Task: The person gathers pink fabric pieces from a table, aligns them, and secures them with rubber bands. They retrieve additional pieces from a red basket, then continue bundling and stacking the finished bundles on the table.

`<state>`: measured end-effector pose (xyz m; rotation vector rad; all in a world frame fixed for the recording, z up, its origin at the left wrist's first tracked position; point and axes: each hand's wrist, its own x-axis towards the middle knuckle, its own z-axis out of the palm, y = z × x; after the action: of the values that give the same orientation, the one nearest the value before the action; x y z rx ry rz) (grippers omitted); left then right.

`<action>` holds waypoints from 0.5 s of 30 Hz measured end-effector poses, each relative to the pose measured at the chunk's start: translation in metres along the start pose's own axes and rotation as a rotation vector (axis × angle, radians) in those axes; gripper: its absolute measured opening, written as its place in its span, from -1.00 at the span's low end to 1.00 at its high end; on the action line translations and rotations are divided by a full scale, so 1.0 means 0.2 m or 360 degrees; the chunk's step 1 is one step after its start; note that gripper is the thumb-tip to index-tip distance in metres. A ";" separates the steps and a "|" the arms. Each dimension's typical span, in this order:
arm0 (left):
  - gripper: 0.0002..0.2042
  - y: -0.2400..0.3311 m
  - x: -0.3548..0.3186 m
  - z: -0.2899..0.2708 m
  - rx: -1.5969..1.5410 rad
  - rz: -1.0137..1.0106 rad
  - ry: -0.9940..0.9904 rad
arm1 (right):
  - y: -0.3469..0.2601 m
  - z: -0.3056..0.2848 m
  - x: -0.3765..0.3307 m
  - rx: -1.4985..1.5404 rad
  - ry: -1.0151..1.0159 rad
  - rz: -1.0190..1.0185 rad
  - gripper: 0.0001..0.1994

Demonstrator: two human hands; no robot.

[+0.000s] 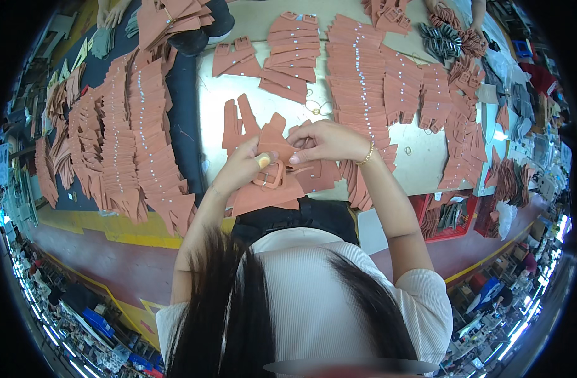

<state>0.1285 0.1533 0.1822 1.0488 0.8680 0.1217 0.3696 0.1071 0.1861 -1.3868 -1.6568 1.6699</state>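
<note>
Far left: long overlapping rows of terracotta cut pieces (pixel 121 138) fanned across a dark mat (pixel 181 120), outermost rows bent and smeared by the lens rim, shapes there hard to read. Top left corner: another person's hands (pixel 111 12), cut off by the frame edge.

Centre left: left hand (pixel 241 167) raised over the pale worktop (pixel 420 160), fingers curled shut around a terracotta strap piece (pixel 272 179), thumb tip with a pale covering pressed on its upper edge. Whether that covering is tape or a thimble: cannot tell. Lower part of the piece hidden behind the hand and a dark apron edge (pixel 294 217).

Centre: right hand (pixel 329 142) just beside the left, fingertips pinched together on the upper flap of the same strap piece, gold bracelet (pixel 367 154) at the wrist. Both grips clamped on the piece, held above the near edge of the worktop, close to the chest. Exact fold of the piece between the hands not clear.

Right of centre: tall stacked column of terracotta pieces (pixel 357 82) with small pale dots, more stacks beside it. Lower right: red crate (pixel 455 217), contents partly hidden under the worktop edge. Top right: grey metal buckles (pixel 439 41) in a heap, another person's hand beside them, cropped by the frame.
</note>
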 end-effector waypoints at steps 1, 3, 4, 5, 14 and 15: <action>-0.63 0.00 0.00 0.00 0.0033 -0.0020 -0.0025 | -0.01 -0.01 0.02 -0.0116 -0.0047 -0.0044 -0.56; -0.60 0.02 0.00 0.00 0.0104 -0.0014 -0.0017 | -0.02 -0.02 0.04 -0.0192 -0.0091 -0.0006 -0.60; -0.59 0.02 0.00 0.01 0.0132 -0.0003 -0.0015 | -0.02 -0.02 0.04 -0.0240 -0.0110 0.0050 -0.60; -0.60 0.04 0.00 0.02 0.0150 0.0008 -0.0072 | -0.02 -0.01 0.05 -0.0301 -0.0212 0.0057 -0.61; -0.55 0.07 0.15 -0.05 -0.0278 0.0111 0.0263 | 0.14 -0.10 -0.22 -0.0254 0.0658 0.0327 -0.70; -0.57 0.04 0.18 -0.07 -0.0378 0.0237 0.0284 | 0.15 -0.13 -0.24 -0.0348 0.0727 0.0445 -0.72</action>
<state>0.1458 0.1850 0.1643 0.8873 0.9107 0.4388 0.4221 0.0743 0.1798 -2.0065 -1.4571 1.1947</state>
